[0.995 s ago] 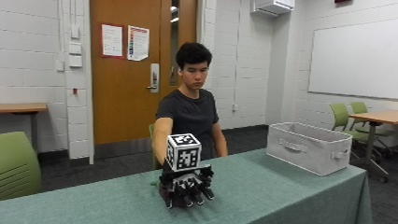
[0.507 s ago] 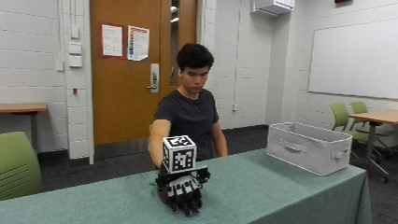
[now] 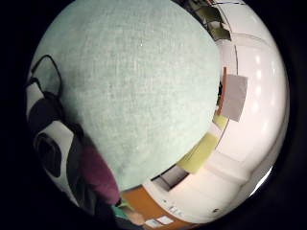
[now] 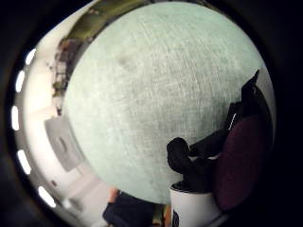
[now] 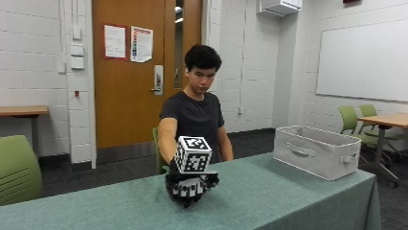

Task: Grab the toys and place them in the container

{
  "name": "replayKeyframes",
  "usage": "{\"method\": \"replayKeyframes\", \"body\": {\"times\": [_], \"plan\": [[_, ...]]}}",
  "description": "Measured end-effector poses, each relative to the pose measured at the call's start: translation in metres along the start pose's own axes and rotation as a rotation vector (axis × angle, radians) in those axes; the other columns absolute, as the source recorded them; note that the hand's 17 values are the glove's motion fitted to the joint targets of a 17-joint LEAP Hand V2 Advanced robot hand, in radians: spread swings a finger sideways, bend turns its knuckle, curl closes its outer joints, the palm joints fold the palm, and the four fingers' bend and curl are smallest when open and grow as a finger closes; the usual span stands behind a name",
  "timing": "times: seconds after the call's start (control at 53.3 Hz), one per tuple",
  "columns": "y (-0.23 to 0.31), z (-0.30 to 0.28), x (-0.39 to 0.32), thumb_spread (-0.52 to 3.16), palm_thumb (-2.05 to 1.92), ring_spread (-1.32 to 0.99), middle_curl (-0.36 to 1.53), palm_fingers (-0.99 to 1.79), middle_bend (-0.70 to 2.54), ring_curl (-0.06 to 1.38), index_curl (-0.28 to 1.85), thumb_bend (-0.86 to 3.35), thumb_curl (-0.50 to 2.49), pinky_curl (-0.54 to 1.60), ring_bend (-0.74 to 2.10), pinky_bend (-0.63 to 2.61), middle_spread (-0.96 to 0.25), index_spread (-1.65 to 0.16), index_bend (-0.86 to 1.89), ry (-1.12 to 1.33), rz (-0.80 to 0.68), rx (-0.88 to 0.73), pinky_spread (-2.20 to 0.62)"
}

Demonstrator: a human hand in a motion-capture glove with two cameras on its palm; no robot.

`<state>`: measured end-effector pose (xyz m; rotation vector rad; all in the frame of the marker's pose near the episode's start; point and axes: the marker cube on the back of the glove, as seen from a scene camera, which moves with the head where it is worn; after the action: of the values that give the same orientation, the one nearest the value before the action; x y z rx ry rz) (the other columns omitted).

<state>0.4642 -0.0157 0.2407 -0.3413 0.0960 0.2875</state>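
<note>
My gloved right hand (image 5: 188,186) hangs fingers-down over the green table (image 5: 287,191), near its middle and in front of the seated person. Any toy is hidden behind the hand in the outside view. Both palm views show a dark maroon toy (image 4: 242,160) close against the palm, with the black thumb and fingers (image 4: 183,157) curled beside it. The same maroon toy (image 3: 99,175) lies against the glove above the cloth (image 3: 139,86). The grey fabric container (image 5: 316,151) stands at the table's right end, well away from the hand.
Green chairs (image 5: 14,167) stand at the left, and more sit by a desk at the far right (image 5: 357,120). A wooden door (image 5: 137,72) is behind the person. The table's front edge runs just below the hand.
The hand drifted slightly left and down over the cloth, then came back a little right and up. The container has not moved.
</note>
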Motion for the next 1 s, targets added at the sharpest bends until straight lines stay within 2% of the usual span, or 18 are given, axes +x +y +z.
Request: {"method": "replayKeyframes", "body": {"times": [0.169, 0.545, 0.676, 0.807, 0.845, 0.92, 0.995], "plan": [[0.018, -0.042, -0.023, 0.79, 0.53, -0.44, 0.6, 1.24, 0.92, 0.54, 0.68, 0.15, 0.64, 0.39, 1.05, 0.82, -0.35, -0.3, 0.75, -0.032, -0.002, 0.04, -0.47], [0.06, -0.212, -0.148, 0.72, 0.47, -0.42, 0.67, 1.16, 0.98, 0.57, 0.78, 0.15, 0.82, 0.41, 1.13, 0.88, -0.33, -0.26, 0.78, -0.068, -0.117, 0.181, -0.47], [0.083, -0.275, -0.234, 0.73, 0.45, -0.42, 0.69, 1.15, 0.98, 0.57, 0.8, 0.14, 0.87, 0.42, 1.14, 0.89, -0.33, -0.26, 0.77, -0.064, -0.228, 0.253, -0.47], [0.11, -0.313, -0.325, 0.73, 0.44, -0.41, 0.7, 1.15, 0.98, 0.57, 0.82, 0.15, 0.93, 0.41, 1.14, 0.89, -0.33, -0.26, 0.76, -0.058, -0.345, 0.336, -0.47], [0.122, -0.321, -0.353, 0.73, 0.43, -0.41, 0.7, 1.15, 0.98, 0.57, 0.83, 0.15, 0.94, 0.41, 1.14, 0.89, -0.32, -0.26, 0.75, -0.062, -0.411, 0.353, -0.47], [0.148, -0.334, -0.409, 0.73, 0.43, -0.41, 0.7, 1.15, 0.97, 0.57, 0.84, 0.14, 0.97, 0.41, 1.15, 0.89, -0.32, -0.26, 0.75, -0.091, -0.632, 0.365, -0.47], [0.162, -0.343, -0.474, 0.74, 0.42, -0.41, 0.71, 1.15, 0.97, 0.57, 0.85, 0.14, 1.01, 0.41, 1.15, 0.88, -0.33, -0.26, 0.74, -0.095, -0.584, 0.361, -0.47]]}}
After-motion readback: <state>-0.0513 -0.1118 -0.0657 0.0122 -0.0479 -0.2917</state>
